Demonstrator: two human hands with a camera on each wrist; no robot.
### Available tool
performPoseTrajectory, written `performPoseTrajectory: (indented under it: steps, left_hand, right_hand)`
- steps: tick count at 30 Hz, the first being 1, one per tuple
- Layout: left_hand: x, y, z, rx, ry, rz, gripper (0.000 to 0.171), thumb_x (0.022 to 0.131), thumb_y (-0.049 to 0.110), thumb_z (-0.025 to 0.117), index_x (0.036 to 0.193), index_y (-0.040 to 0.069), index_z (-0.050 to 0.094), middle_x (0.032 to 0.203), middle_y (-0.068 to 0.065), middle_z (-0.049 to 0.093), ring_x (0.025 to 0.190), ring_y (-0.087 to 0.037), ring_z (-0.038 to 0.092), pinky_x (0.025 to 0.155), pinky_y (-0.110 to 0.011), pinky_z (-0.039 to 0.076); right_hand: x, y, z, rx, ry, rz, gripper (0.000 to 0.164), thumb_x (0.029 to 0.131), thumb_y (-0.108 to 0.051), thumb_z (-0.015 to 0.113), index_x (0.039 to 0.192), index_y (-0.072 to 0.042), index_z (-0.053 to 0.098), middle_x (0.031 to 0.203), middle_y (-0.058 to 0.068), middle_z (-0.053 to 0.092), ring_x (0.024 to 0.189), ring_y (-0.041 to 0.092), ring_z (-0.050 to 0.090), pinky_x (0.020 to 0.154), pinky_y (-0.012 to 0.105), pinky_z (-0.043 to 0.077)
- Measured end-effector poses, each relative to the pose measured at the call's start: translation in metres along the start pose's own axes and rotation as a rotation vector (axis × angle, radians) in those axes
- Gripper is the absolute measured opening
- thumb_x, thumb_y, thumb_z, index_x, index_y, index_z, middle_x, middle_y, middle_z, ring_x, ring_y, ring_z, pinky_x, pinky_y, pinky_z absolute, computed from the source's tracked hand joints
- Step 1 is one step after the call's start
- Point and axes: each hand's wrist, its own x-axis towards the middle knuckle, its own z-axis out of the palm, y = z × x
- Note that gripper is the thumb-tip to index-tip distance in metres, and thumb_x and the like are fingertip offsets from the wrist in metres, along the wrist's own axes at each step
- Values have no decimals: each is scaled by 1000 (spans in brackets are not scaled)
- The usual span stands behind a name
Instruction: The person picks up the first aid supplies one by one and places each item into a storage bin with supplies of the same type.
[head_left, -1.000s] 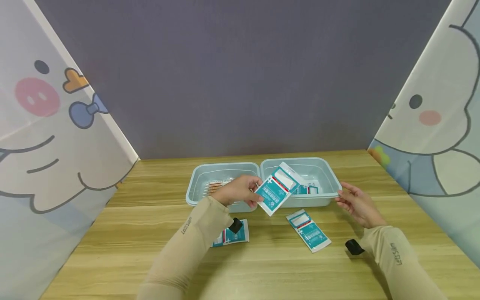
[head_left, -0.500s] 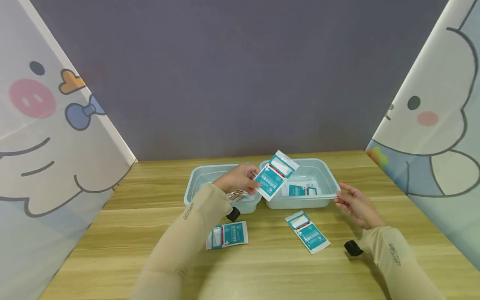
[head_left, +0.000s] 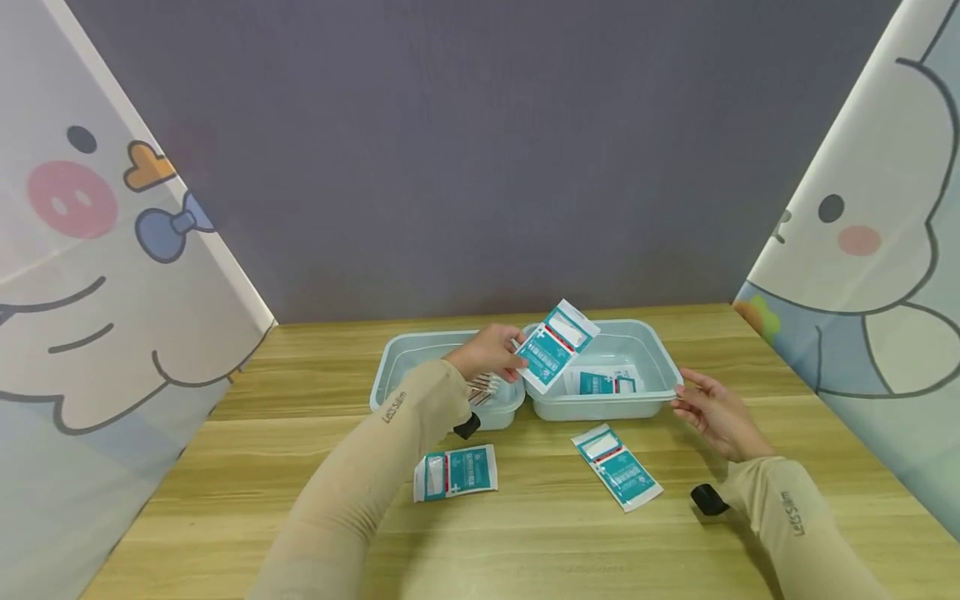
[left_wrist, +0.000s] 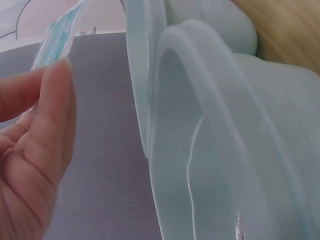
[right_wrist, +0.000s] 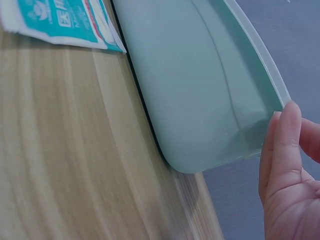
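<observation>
My left hand (head_left: 491, 353) pinches a teal-and-white packet (head_left: 555, 347) by its lower left edge, tilted above the left side of the right-hand pale blue plastic bin (head_left: 633, 408). The left wrist view shows the same packet (left_wrist: 57, 37) between thumb and fingers. My right hand (head_left: 722, 417) grips the rim of the right bin at its front right corner; in the right wrist view, the thumb and fingers hold that bin (right_wrist: 185, 85) by its edge. Inside the right bin lies another teal-and-white packet (head_left: 603, 382), partly hidden by the front wall.
A second pale blue bin (head_left: 408, 342) adjoins on the left, holding thin brown sticks with white tips (head_left: 483, 386), partly hidden behind my left arm. Two similar packets, a left one (head_left: 468, 471) and a right one (head_left: 618, 468), lie on the wooden table (head_left: 547, 542). A grey wall stands behind.
My left hand has raised the packet up and back, from in front of the right bin to over its left side. The right hand keeps its grip on the rim.
</observation>
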Motion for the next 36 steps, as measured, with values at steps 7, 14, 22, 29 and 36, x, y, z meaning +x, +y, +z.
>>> performPoseTrajectory:
  steps: [7,14,22,29,36]
  left_hand:
    - [7,5,3,52,16,11,17,90,-3,62,107,-2,59,83,-10,58,58,-16,59,64,-33,59]
    - [12,8,8,46,8,9,17,90,-4,62,106,-4,59,79,-9,57,56,-15,59,65,-34,59]
    - [15,3,9,27,54,-3,20,89,-5,63,109,-4,59,76,-10,59,54,-15,59,71,-41,59]
    - [19,5,12,-27,147,64,12,86,-3,67,98,-5,64,78,-13,67,57,-20,63,68,-41,59]
    - [19,8,9,-75,248,53,10,85,-1,70,92,-4,64,84,-15,69,71,-33,68,69,-40,59]
  right_hand:
    - [1,-2,-3,-6,-18,-23,24,98,-2,52,104,-22,64,85,4,62,73,10,64,66,16,55]
    - [-4,-3,-5,11,-21,-7,29,98,1,49,101,-22,66,85,5,64,71,12,67,65,18,56]
    - [-1,0,4,-16,14,2,25,97,0,52,100,-21,64,86,6,65,73,12,69,66,17,56]
    - [-3,0,2,6,49,7,26,97,2,51,99,-20,65,87,4,61,72,11,68,67,18,56]
    - [0,0,4,24,53,-14,25,97,3,50,102,-19,62,88,4,58,72,12,66,69,18,56]
